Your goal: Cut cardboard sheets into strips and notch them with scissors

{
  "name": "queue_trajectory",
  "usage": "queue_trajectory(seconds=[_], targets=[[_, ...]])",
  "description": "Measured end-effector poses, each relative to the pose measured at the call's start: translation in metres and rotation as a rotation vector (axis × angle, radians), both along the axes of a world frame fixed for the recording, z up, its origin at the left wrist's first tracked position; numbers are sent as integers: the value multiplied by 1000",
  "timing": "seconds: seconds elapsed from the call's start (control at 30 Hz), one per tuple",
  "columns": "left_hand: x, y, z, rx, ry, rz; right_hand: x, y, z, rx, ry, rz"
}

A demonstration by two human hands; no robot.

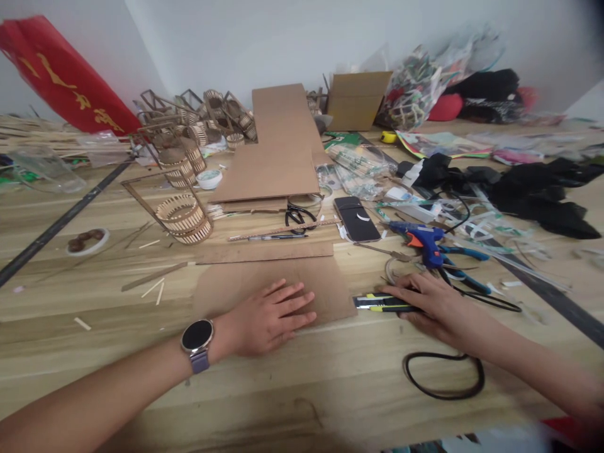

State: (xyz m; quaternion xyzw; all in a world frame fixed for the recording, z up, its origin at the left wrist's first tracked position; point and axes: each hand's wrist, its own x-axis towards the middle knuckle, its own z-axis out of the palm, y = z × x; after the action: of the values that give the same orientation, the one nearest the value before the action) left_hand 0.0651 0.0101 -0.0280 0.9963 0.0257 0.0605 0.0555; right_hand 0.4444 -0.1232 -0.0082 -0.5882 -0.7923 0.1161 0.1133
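My left hand [271,314] lies flat with fingers spread on a piece of brown cardboard [325,286] at the front of the table; a watch is on that wrist. Just right of the cardboard, my right hand [429,308] has its fingers around a yellow-and-black utility knife [382,302]. The knife lies low over the wood, its metal tip pointing left at the cardboard's right edge. A narrow cardboard strip [264,253] rests along the far edge of the piece. Part of the knife's handle is hidden under my right hand.
Beyond the strip are a pen [278,237], black scissors [301,217], a phone [357,219] and larger cardboard sheets [268,170]. A blue glue gun [425,242] and blue-handled pliers [465,270] lie right. A small slatted basket [183,218] stands left. A black cable loop [443,396] lies in front.
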Motion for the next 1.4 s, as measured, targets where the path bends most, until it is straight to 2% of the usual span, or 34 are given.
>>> queue_trajectory(seconds=[0.23,0.47,0.73,0.97,1.4], targets=[[1,-1,0,-8,14,6,1,-2,7,-70,50,35],[-2,6,-2,6,8,67,-24,-4,15,-206,82,-35],[0,11,-1,39,32,118,-24,8,-2,-140,113,-81],[2,10,-1,33,66,115,-34,2,3,-120,105,-63],[3,10,1,13,70,135,-44,-14,-2,6,55,-113]])
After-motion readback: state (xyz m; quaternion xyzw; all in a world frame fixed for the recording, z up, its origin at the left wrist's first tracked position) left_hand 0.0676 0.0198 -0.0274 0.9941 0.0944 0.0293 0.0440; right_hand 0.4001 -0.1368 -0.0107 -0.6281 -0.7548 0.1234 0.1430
